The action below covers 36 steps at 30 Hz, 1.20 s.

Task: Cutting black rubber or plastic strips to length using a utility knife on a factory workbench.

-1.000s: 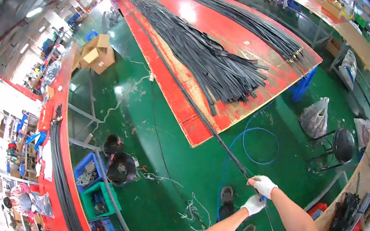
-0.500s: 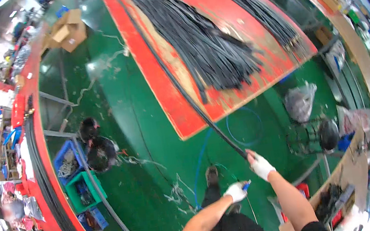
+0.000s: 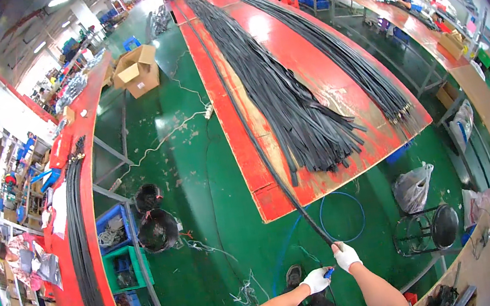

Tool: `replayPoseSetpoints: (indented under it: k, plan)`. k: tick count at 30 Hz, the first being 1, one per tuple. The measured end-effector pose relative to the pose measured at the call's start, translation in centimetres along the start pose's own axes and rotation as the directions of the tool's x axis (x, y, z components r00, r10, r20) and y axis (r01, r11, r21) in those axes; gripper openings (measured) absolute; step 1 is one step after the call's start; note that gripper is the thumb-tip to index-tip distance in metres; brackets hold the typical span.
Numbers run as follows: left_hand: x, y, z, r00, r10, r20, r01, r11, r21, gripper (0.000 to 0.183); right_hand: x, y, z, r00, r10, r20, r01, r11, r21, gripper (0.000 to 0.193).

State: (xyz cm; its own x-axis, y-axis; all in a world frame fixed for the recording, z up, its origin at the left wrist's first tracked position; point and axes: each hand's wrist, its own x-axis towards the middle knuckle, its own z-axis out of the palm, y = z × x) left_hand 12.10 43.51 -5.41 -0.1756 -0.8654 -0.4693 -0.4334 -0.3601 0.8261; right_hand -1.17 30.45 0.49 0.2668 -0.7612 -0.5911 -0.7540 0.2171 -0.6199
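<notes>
My right hand, in a white glove, is closed around the near end of a long black tube. From there the tube runs forward over the edge of a red table and along its left side. My left hand, also gloved in white, is closed on a small blue tool; its exact kind I cannot make out. The tool is just left of and below my right hand, apart from the tube. A thick bundle of flat black strips lies on the table beyond my hands.
A second bundle of black strips lies along the table's right side. Blue hose loops on the green floor. A black round stool stands at right; black baskets and a green crate at left. People are at the far end.
The view has tilted up, so the table's far end and people show and my hands sit lower in the picture. Both hands keep their holds.
</notes>
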Motion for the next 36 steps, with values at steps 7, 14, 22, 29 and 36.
replayPoseSetpoints:
  k: [7, 14, 22, 29, 36]
  plan:
    - [-1.4, 1.9, 1.3, 0.999, 0.026, -0.044, -0.026, 1.000, 0.002, 0.047, -2.0, -1.0, -0.5, 0.979, -0.123, -0.163, 0.109, 0.990, -0.091, 0.041]
    - [-1.0, 0.8, 1.5, 0.999, -0.007, -0.054, 0.006, 1.000, -0.019, 0.042, -2.1, -2.2, -0.8, 0.974, -0.178, -0.137, 0.173, 0.984, -0.047, 0.037]
    - [-0.5, 3.5, -1.0, 0.974, 0.156, -0.162, -0.148, 0.987, 0.065, 0.048, 0.0, -0.4, -3.0, 0.992, -0.087, -0.092, 0.107, 0.964, 0.242, 0.032]
    - [-0.7, 9.1, -2.0, 0.980, 0.192, -0.059, -0.187, 0.979, 0.076, 0.041, 2.2, 4.6, -5.6, 0.968, 0.003, -0.251, 0.043, 0.983, 0.178, 0.034]
    - [-0.5, 6.9, -3.9, 0.986, 0.127, -0.109, -0.130, 0.991, -0.019, 0.044, -1.9, -1.0, -2.2, 0.938, -0.090, -0.335, 0.074, 0.996, -0.059, 0.037]
